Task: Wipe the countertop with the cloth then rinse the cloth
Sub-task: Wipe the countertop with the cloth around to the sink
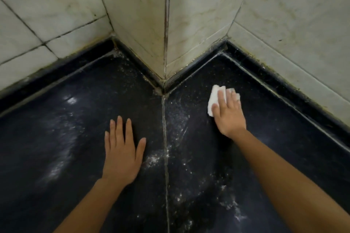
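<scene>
A black stone countertop point(79, 157) fills the lower view, dusted with white powder streaks along its middle seam. A small folded white cloth point(213, 98) lies on the right slab near the wall corner. My right hand point(228, 113) presses flat on the cloth with straight fingers, covering most of its right side. My left hand point(122, 149) rests flat on the counter left of the seam, fingers spread, holding nothing.
A tiled wall pillar point(166, 24) juts out at the back, its corner meeting the seam. Stained pale tiles point(293, 34) line both sides above a raised black back edge point(284, 89). White powder patches point(153, 160) lie between my arms.
</scene>
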`<move>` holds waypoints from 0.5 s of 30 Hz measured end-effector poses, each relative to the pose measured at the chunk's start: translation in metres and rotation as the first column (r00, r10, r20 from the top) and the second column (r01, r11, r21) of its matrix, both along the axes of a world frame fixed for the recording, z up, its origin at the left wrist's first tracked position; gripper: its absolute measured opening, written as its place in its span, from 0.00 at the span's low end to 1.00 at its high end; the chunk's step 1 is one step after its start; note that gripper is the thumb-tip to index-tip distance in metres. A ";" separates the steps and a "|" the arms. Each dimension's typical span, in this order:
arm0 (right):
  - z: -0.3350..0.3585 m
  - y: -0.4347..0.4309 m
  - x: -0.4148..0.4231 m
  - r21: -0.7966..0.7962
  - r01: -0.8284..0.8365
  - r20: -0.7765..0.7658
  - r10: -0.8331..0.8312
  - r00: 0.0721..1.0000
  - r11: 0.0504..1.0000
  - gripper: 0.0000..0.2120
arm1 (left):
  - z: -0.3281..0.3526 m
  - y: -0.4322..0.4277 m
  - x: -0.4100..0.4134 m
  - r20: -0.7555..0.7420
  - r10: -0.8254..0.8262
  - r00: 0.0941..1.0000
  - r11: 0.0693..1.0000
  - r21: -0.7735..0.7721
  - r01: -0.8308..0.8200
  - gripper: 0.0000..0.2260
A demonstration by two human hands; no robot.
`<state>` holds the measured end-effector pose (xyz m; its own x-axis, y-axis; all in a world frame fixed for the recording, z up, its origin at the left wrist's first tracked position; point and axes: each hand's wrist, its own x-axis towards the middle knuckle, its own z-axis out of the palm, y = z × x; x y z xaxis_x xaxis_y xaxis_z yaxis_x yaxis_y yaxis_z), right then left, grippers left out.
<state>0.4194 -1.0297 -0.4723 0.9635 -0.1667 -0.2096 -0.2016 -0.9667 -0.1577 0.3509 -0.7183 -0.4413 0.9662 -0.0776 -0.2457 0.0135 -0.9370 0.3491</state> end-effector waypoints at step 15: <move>0.011 0.042 -0.069 -0.007 -0.733 -0.040 0.732 0.680 0.681 0.26 | -0.027 0.028 -0.031 -0.031 -0.014 0.999 0.995 0.100 0.017 0.33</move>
<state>0.3502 -0.9879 -0.4613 0.7728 0.5845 -0.2472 0.5677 -0.8108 -0.1424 0.3200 -0.6900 -0.4684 0.9570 -0.0664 -0.2823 0.0077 -0.9673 0.2535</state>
